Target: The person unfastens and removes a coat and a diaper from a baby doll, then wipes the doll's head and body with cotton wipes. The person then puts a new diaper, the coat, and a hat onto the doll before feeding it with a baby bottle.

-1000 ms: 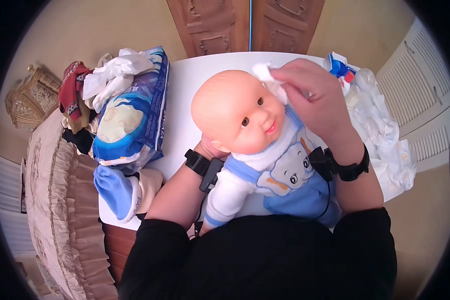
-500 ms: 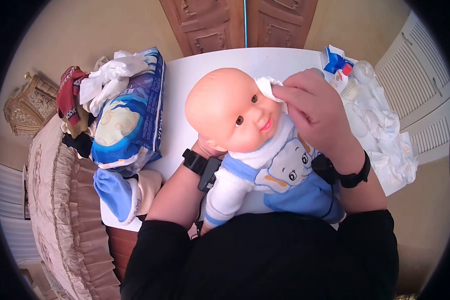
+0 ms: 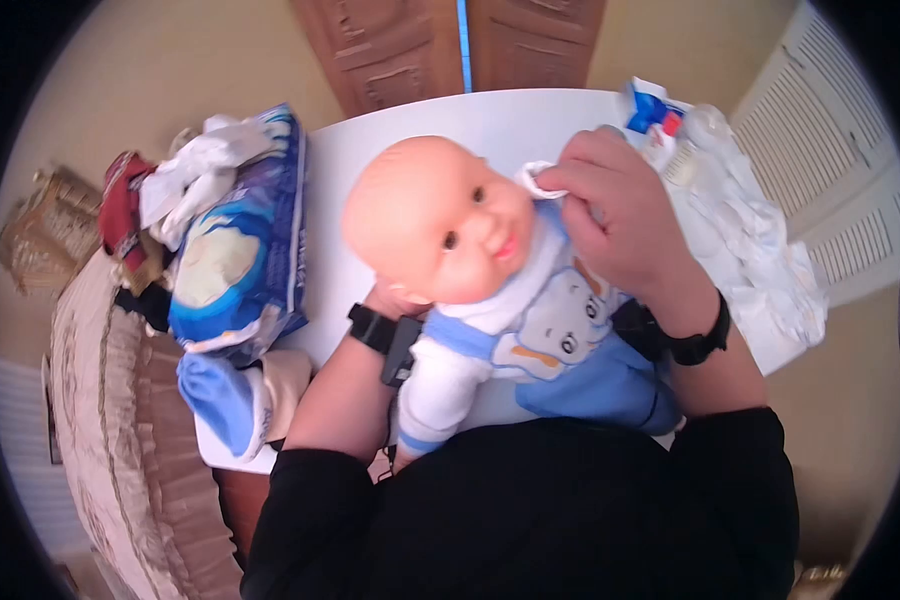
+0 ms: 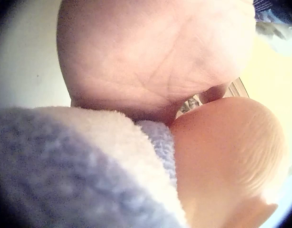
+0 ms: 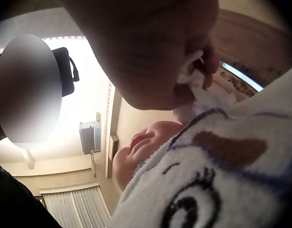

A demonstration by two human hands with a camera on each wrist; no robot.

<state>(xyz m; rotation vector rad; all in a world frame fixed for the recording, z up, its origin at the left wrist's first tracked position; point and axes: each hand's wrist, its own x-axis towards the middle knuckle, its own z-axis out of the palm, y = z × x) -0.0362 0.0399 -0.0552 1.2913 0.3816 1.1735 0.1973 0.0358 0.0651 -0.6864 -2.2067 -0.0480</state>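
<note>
A bald baby doll (image 3: 410,215), dressed in white and blue with an elephant face on its front, leans back over the white table (image 3: 470,110). My left hand (image 3: 394,298) holds it behind the neck, mostly hidden under the head. In the left wrist view the palm (image 4: 155,57) lies against the doll's neck beside the fuzzy collar, the fingertips out of sight. My right hand (image 3: 620,205) pinches a crumpled white wipe (image 3: 538,180) between thumb and fingers, close to the side of the doll's face. The right wrist view shows the wipe bunched at the fingertips near the chin.
A blue diaper pack (image 3: 240,240) stands at the left with white cloths (image 3: 205,160) on top. By it lie a blue and white cap (image 3: 215,400) and dark red knitwear (image 3: 125,205). White plastic-wrapped items (image 3: 750,245) and a red-capped bottle (image 3: 668,125) line the right edge.
The wipe has gone from above the doll's far ear, onto the cheek, then down toward the jaw, still pinched in my right hand. My left hand keeps its place behind the neck.
</note>
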